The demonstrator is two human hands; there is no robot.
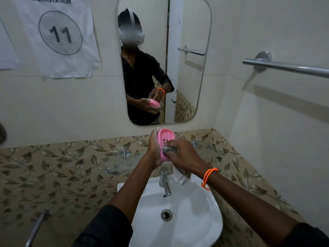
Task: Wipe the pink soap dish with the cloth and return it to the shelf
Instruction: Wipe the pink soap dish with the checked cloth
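The left hand [154, 148] grips the oval pink plastic soap dish [164, 142] above the white ceramic basin [210, 218], the right hand [181, 155] pinches the grey cloth [168, 150] against it — hard wiping could dislodge the dish.

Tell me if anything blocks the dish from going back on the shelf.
Nothing visible does. The left hand holds the dish above the glass shelf, which shows nothing on it. The right hand presses the cloth into the dish.

Glass shelf [122, 162] on the leaf-patterned tile wall, above the white basin [195, 220], nothing discernible on it
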